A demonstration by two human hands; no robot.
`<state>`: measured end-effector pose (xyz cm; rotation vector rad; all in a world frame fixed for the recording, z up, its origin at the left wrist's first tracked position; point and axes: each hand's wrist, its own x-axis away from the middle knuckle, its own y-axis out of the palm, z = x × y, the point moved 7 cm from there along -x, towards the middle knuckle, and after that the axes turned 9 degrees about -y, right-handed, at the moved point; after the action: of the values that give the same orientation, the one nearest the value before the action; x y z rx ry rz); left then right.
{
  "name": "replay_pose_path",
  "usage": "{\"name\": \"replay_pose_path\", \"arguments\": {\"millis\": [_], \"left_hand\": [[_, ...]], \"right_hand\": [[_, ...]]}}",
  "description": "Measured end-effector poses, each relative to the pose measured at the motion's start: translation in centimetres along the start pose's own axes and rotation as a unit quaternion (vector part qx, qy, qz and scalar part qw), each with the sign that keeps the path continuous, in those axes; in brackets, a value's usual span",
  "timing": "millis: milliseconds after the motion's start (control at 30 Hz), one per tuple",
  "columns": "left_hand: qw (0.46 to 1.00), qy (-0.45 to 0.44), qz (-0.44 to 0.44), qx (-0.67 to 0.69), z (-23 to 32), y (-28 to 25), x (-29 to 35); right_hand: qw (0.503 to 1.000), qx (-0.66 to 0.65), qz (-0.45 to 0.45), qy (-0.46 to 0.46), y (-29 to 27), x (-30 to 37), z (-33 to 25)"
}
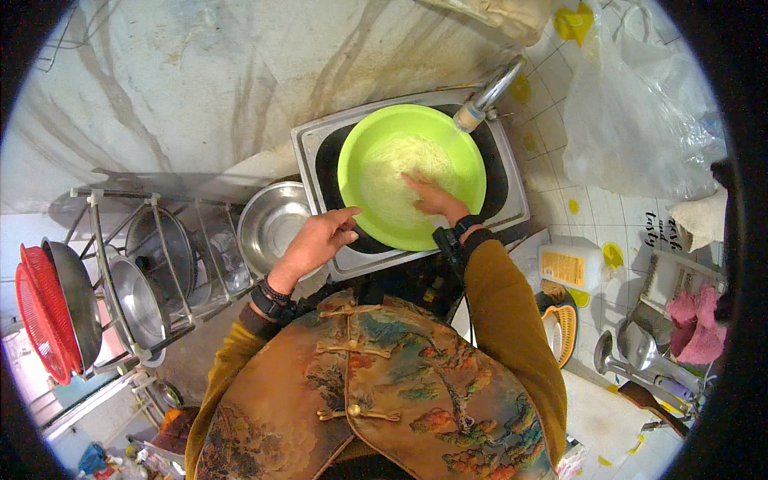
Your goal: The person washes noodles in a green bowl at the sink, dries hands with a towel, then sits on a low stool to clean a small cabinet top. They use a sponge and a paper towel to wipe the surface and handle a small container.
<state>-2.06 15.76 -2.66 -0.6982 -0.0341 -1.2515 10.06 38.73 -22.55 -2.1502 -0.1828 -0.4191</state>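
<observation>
A bright green plastic basin [350,164] sits in the steel sink [512,188]. Pale, thin strands [404,156] lie in cloudy water inside it; their exact kind I cannot make out. My right hand [433,198] reaches in over the basin's near right part, fingers stretched at the strands and nothing visibly gripped. Close to the basin's left rim, my left hand [318,240] hovers with thumb and index finger apart, holding nothing that I can see. The faucet [490,94] leans over the basin's far right edge.
A steel bowl [268,220] stands left of the sink. Farther left, a rack [100,256] carries pans and a red colander [42,312]. To the right are a white jug [570,264], a yellow basket [567,330], ladles [636,348] and a clear plastic bag [640,120].
</observation>
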Motion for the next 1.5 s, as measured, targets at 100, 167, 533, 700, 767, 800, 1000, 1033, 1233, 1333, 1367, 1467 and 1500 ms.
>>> {"name": "replay_pose_path", "arguments": {"millis": [100,167,533,700,767,800,1000,1033,1233,1333,1367,1467,1500], "left_hand": [[1.000,-0.001,0.006,0.011,-0.1,0.1,-0.4],[1.000,0.012,0.019,0.003,0.2,0.0,-0.6],[1.000,0.007,0.022,0.002,-0.2,0.1,-0.3],[1.000,0.008,0.015,0.014,0.2,0.3,-0.7],[1.000,0.002,0.014,0.010,0.5,0.4,-0.7],[1.000,-0.004,0.013,0.010,0.5,0.4,-0.7],[0.999,-0.006,0.029,0.019,0.8,0.2,-0.7],[0.999,-0.010,0.032,0.025,0.7,0.1,-0.7],[0.998,-0.024,0.050,0.028,0.3,-0.6,-0.4],[0.998,-0.039,0.037,0.038,0.0,-0.5,-0.2],[0.998,-0.026,0.037,0.032,0.1,-0.5,-0.2],[0.999,0.012,0.048,0.012,0.0,-0.7,-0.2],[0.998,0.030,0.056,-0.007,0.0,-0.7,-0.2]], "right_hand": [[0.994,-0.084,0.009,-0.064,0.2,-1.7,-3.4],[1.000,0.016,-0.020,0.011,-0.1,-2.1,-3.0],[0.974,0.023,0.222,0.047,-5.8,4.3,1.5],[0.903,0.017,0.411,0.121,-12.5,10.4,6.6],[0.860,-0.011,0.490,0.140,-15.5,11.8,9.1],[0.834,-0.090,0.507,0.198,-15.9,12.2,11.0],[0.831,-0.222,0.466,0.209,-18.3,10.0,18.6],[0.852,-0.173,0.448,0.207,-18.5,9.2,19.8],[0.923,0.134,0.334,0.141,-18.8,3.5,23.3],[0.913,0.234,0.318,0.105,-19.4,2.9,22.3],[0.907,0.253,0.326,0.087,-19.8,3.4,21.5],[0.903,0.295,0.308,0.055,-20.4,5.1,19.2],[0.898,0.304,0.317,0.035,-20.7,5.9,18.1]]}}
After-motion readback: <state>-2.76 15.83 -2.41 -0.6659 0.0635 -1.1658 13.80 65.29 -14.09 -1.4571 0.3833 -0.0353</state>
